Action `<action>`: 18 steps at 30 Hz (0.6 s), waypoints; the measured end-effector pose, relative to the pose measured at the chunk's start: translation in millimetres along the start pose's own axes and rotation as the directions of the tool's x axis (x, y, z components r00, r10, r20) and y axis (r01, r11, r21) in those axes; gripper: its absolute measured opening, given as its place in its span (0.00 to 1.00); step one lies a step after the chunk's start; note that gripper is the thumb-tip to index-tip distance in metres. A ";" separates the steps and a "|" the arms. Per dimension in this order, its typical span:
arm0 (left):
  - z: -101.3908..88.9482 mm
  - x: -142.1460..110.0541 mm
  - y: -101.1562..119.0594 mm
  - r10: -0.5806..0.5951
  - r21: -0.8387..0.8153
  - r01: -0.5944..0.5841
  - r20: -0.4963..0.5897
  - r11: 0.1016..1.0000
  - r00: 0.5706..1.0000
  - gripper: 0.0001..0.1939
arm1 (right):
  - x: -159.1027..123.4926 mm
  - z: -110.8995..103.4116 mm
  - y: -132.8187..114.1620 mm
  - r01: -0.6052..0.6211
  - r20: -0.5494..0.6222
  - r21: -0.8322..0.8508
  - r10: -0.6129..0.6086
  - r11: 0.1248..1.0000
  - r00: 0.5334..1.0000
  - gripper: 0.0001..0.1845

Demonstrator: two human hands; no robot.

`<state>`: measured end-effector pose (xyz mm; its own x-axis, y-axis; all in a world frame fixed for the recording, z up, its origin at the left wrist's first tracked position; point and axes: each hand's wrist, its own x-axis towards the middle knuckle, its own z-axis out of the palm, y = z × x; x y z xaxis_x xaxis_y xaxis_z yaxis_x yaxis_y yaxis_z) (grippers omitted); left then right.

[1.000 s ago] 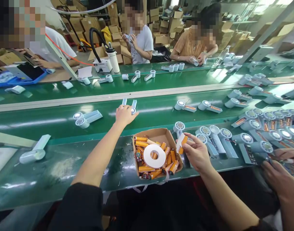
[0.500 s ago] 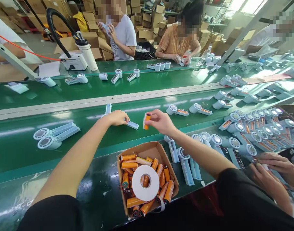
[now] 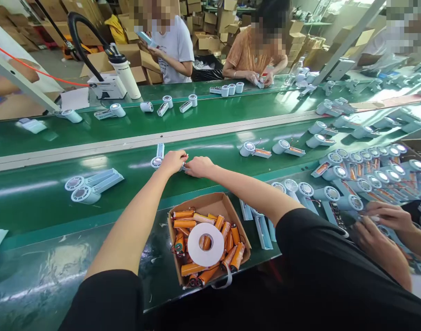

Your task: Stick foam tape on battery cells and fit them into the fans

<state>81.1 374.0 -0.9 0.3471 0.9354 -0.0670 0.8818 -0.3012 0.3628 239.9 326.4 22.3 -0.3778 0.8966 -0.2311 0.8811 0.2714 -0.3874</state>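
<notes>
On the green belt (image 3: pixel 138 189), beside the left hand (image 3: pixel 172 162), a mostly hidden pale-blue casing (image 3: pixel 182 168) is lying, probably light, stiff, slick, best steadied by its sides; the right hand (image 3: pixel 199 166) is adjoining it, both grips impossible to tell.

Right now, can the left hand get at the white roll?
Likely yes: the white roll lies uncovered atop orange cylinders in the open box, leaving the left hand a free way.

A pale blue casing (image 3: pixel 182 168) — mostly hidden by the fingers (image 3: pixel 191 166) — shows as a sliver over the green belt (image 3: pixel 210 149).
</notes>
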 end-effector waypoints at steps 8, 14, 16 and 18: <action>-10.9 -1.8 15.1 0.106 0.038 -0.103 -0.077 0.994 0.991 0.26 | -57.0 -52.7 61.0 -0.171 -0.314 0.353 0.289 0.920 0.905 0.25; 0.6 9.5 27.8 0.180 0.056 -0.178 -0.031 0.982 0.983 0.29 | -124.3 -112.4 177.5 -0.361 -0.366 0.361 0.487 0.860 0.793 0.21; 2.5 16.1 41.1 0.133 0.076 -0.132 -0.016 0.988 0.991 0.26 | -137.0 -120.4 208.8 -0.443 -0.325 0.325 0.538 0.836 0.778 0.16; 1.3 14.2 56.1 0.082 0.095 -0.081 -0.016 0.992 0.996 0.23 | -144.7 -120.4 232.8 -0.491 -0.280 0.288 0.563 0.822 0.778 0.09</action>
<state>135.8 370.1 17.3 0.4134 0.9103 -0.0219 0.8773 -0.3918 0.2772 533.9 302.0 73.0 0.2815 0.9481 -0.1481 0.8280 -0.3180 -0.4619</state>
